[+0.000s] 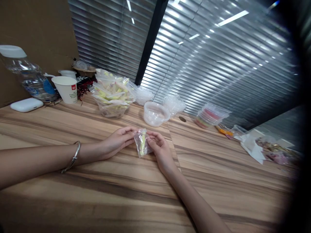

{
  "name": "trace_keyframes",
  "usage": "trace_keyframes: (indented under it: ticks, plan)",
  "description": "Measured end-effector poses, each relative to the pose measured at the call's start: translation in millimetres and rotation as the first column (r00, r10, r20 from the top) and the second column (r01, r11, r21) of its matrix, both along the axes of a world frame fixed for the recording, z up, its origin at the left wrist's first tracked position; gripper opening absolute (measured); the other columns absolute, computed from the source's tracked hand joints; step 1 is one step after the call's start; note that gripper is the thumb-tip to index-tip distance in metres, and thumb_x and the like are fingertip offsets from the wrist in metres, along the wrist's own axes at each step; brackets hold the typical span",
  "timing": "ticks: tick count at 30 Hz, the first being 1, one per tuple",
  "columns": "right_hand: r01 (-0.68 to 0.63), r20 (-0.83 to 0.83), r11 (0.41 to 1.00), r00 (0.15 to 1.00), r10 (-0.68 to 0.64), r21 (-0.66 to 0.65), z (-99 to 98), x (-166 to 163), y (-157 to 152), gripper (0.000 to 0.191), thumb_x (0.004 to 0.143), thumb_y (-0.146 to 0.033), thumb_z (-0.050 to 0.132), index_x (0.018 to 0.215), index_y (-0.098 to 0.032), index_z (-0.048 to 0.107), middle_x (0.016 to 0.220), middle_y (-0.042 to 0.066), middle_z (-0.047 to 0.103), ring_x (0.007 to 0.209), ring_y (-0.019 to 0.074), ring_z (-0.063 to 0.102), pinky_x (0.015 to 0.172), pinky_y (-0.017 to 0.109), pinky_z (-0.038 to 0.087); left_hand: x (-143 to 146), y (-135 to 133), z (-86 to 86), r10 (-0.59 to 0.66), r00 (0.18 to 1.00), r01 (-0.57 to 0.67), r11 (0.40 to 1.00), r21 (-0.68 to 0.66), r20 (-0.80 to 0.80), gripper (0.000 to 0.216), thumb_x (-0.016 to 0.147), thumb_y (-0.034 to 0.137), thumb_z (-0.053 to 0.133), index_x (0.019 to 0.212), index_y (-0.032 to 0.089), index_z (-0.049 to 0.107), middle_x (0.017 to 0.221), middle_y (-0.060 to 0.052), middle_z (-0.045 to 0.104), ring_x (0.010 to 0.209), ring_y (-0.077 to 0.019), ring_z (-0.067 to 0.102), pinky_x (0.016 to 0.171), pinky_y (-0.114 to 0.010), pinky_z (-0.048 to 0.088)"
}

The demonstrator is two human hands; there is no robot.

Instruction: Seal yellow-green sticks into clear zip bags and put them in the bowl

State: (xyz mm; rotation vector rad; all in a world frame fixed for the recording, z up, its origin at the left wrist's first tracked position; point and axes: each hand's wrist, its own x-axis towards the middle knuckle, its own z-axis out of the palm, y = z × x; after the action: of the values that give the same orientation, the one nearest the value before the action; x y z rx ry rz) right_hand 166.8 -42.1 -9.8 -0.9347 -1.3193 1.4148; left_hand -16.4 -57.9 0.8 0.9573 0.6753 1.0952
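Note:
Between my two hands is a small clear plastic bag (140, 149) with a slim yellow-green piece (143, 139) inside, held just over the wooden table. My left hand (119, 141) pinches the bag's upper left edge. On the other side, my right hand (160, 149) grips its right edge between thumb and fingers. Beyond them stands a round clear plastic tub (156, 114) with nothing visible in it. To its left, a clear bowl (113, 111) is heaped with several similar filled bags (114, 89).
A paper cup (65, 90), a plastic bottle (34, 79) and a white case (26, 105) stand at the left. Bundles of clear bags (173, 104) lie near the blinds. Stacked containers (211, 115), tissue (251, 147) and wrappers sit at the right.

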Motion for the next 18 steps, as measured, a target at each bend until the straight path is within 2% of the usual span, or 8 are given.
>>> trace_keyframes:
  ticks: [4, 7, 13, 18]
  plan:
    - [0.012, -0.04, 0.999, 0.999, -0.011, 0.036, 2.1, -0.4, -1.8, 0.032, 0.072, -0.03, 0.069, 0.101, -0.023, 0.058, 0.087, 0.001, 0.064, 0.071, 0.0132, 0.059, 0.064, 0.025, 0.047, 3.1, -2.5, 2.2, -0.01, 0.991, 0.024, 0.993, 0.112, -0.131, 0.037, 0.076, 0.026, 0.068, 0.111, 0.02, 0.06, 0.12, -0.007, 0.059, 0.113, -0.0213, 0.052, 0.1, -0.035, 0.037]
    - [0.013, -0.001, 0.998, 1.0, -0.013, 0.064, 3.6, -0.5, -2.8, 0.03, 0.073, -0.031, 0.067, 0.102, -0.022, 0.061, 0.086, 0.002, 0.065, 0.073, 0.0143, 0.059, 0.065, 0.026, 0.048, 3.5, -2.4, 1.5, -0.045, 0.987, 0.066, 0.989, 0.134, -0.155, 0.044, 0.073, 0.023, 0.07, 0.115, 0.021, 0.058, 0.119, -0.006, 0.06, 0.112, -0.0213, 0.052, 0.098, -0.034, 0.038]
    - [0.005, 0.053, 0.998, 0.999, -0.009, 0.07, 4.7, 0.0, -4.2, 0.033, 0.073, -0.033, 0.067, 0.105, -0.022, 0.064, 0.093, 0.005, 0.069, 0.08, 0.0185, 0.062, 0.069, 0.031, 0.05, 2.3, -1.0, -2.6, -0.062, 0.986, 0.083, 0.988, 0.133, -0.154, 0.037, 0.072, 0.022, 0.071, 0.108, 0.02, 0.062, 0.112, -0.006, 0.065, 0.105, -0.0202, 0.057, 0.092, -0.031, 0.042]
    - [0.037, 0.07, 0.991, 0.997, -0.046, 0.131, 2.6, 0.5, -4.8, 0.028, 0.072, -0.031, 0.068, 0.1, -0.024, 0.068, 0.099, 0.004, 0.068, 0.085, 0.019, 0.062, 0.077, 0.034, 0.05, 1.5, -0.5, -1.8, -0.076, 0.98, 0.103, 0.985, 0.141, -0.186, 0.028, 0.072, 0.024, 0.071, 0.099, 0.017, 0.066, 0.107, -0.007, 0.067, 0.101, -0.0217, 0.059, 0.091, -0.033, 0.043]
